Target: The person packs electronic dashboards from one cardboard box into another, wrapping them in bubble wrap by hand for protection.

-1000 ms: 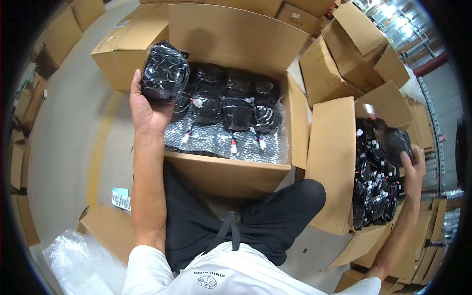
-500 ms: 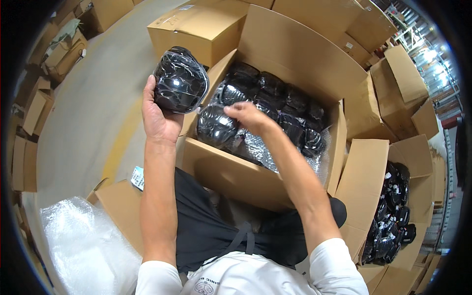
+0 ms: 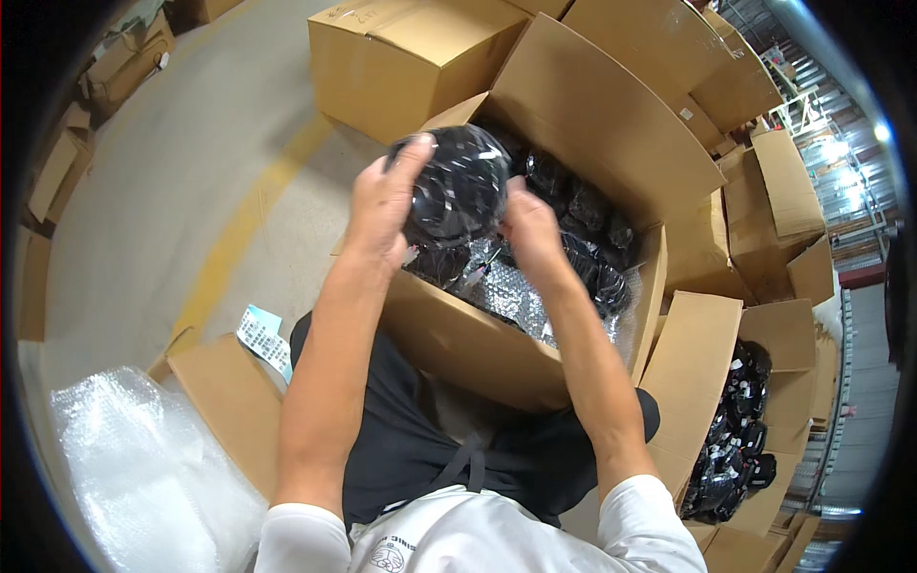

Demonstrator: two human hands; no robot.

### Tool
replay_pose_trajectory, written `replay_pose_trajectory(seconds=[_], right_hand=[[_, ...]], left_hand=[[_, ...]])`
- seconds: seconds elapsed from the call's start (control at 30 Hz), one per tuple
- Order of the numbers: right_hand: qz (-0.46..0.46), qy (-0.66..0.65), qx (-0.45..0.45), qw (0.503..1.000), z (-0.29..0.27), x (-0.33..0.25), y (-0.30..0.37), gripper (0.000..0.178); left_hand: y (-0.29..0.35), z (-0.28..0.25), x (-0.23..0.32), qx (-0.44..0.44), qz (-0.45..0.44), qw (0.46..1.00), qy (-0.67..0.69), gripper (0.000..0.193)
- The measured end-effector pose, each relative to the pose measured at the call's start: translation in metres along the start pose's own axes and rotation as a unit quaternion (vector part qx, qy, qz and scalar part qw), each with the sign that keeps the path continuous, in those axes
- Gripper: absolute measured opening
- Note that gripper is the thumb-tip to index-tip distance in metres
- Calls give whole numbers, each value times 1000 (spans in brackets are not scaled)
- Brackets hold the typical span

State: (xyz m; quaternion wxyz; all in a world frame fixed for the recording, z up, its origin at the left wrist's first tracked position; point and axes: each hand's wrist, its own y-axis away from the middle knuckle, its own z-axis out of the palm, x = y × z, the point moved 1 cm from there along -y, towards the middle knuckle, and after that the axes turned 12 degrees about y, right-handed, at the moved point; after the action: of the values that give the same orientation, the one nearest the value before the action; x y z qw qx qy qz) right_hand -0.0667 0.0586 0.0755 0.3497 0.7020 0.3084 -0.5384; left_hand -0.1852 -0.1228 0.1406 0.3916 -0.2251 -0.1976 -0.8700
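Note:
A rounded black item in clear plastic wrap (image 3: pixel 458 186) is held up above the near left part of an open cardboard box (image 3: pixel 478 339). My left hand (image 3: pixel 387 196) grips it from the left, thumb over its top side. At its right edge, my right hand (image 3: pixel 533 224) is closed with the fingers curled against the wrap, somewhat blurred. Below, several similar wrapped black items (image 3: pixel 587 205) fill the box in rows. Bubble wrap (image 3: pixel 516 294) lies in the box's near middle. The held item hides the box's left corner.
A closed carton (image 3: pixel 411 62) stands beyond the box. At right, another open carton (image 3: pixel 702 382) holds black items (image 3: pixel 731 435). Bubble wrap sheets (image 3: pixel 153 468) lie at lower left beside a cardboard flap (image 3: pixel 224 396) and a printed blue-white paper (image 3: pixel 265 339). More cartons (image 3: pixel 778 210) stack at right.
My left hand has brought the wrapped black item rightward over the box. My right hand has left another wrapped item in the near left corner and moved right and up to the held one.

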Motion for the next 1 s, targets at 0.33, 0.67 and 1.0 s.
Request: replay_pose_trajectory(seconds=[0.33, 0.67, 1.0], right_hand=[[-80, 494, 3, 866, -63, -95, 80, 59], [211, -155, 7, 965, -62, 62, 105, 34], [-68, 358, 96, 926, -94, 28, 177, 57]], left_hand=[[4, 2, -59, -59, 123, 878, -459, 59], [26, -10, -121, -293, 68, 676, -673, 46], [31, -17, -155, -385, 10, 491, -781, 88]])
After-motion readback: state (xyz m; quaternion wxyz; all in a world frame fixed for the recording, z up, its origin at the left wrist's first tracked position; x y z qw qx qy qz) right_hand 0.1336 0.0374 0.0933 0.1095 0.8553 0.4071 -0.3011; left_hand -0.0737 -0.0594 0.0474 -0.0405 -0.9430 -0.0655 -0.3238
